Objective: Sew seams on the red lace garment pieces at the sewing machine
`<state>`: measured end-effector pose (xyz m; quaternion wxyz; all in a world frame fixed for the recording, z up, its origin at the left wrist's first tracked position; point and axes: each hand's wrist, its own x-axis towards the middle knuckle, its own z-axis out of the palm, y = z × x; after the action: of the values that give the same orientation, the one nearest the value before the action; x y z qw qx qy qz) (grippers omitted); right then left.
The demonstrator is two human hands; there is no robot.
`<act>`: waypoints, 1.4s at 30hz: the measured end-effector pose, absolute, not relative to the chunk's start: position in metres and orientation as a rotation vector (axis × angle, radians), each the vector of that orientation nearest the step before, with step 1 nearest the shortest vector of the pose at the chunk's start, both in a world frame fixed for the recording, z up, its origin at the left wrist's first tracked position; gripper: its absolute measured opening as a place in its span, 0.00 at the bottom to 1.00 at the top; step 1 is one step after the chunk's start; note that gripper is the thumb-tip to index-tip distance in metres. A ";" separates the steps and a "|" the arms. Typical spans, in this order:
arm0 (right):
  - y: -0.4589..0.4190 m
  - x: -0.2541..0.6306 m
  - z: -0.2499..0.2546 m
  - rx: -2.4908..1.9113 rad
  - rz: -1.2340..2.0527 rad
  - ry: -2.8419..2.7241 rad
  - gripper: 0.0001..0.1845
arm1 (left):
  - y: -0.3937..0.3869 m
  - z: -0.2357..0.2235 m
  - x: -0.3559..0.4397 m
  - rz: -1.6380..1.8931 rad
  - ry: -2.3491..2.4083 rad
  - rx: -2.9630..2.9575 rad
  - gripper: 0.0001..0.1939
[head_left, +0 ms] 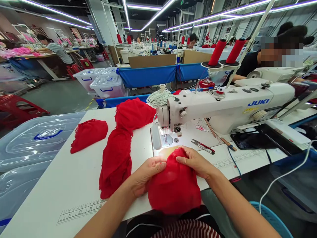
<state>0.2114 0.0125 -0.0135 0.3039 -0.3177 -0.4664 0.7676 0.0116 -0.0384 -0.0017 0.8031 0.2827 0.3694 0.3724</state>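
Big garment floor here, long strip lights overhead and rows of stations with other people working in the background. Up close it's a white bench [61,185] with a printed ruler along its near edge, and a Juki sewing machine [223,105] sitting right of centre, its little lamp lighting the needle plate. Both hands are on a bunched red fabric piece [173,188] at the bench's near edge, just in front of the presser foot. The left hand [146,173] has its fingers curled closed around the cloth's left side, and the right hand [195,163] pinches the top edge with fingers bent down over it, so the piece looks gathered between them, probably to keep the edge lined up toward the needle. A long red fabric pile [121,145] lies to the left of the machine, a smaller red piece [88,134] further left, well apart from the hands. Thread snips [203,146] rest just right of the plate, within easy reach. Two red thread cones [226,51] stand on the rack behind the machine.
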 end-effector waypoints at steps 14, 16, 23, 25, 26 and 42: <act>0.014 0.210 -0.011 -0.897 1.927 -1.363 0.12 | -0.079 0.013 -0.009 0.682 1.386 1.187 0.32; 0.011 0.207 -0.009 -0.822 1.931 -1.507 0.12 | -0.066 0.014 0.006 0.823 1.480 1.417 0.31; 0.019 0.214 -0.018 -1.008 1.677 -1.413 0.09 | -0.028 0.008 0.012 0.965 1.424 1.171 0.13; 0.022 0.214 -0.022 -1.052 1.609 -1.318 0.06 | -0.029 0.010 0.001 0.954 1.421 0.900 0.11; 0.022 0.213 -0.023 -1.048 1.602 -1.301 0.07 | -0.031 0.011 -0.004 0.882 1.387 0.812 0.10; 0.020 0.204 -0.027 -1.108 1.433 -1.257 0.23 | -0.006 -0.003 0.015 0.960 1.098 0.852 0.13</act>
<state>0.2038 0.0199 -0.0275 0.4516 -0.4485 -0.5086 0.5799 0.0152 -0.0065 -0.0028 0.6639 0.3771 0.4860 0.4251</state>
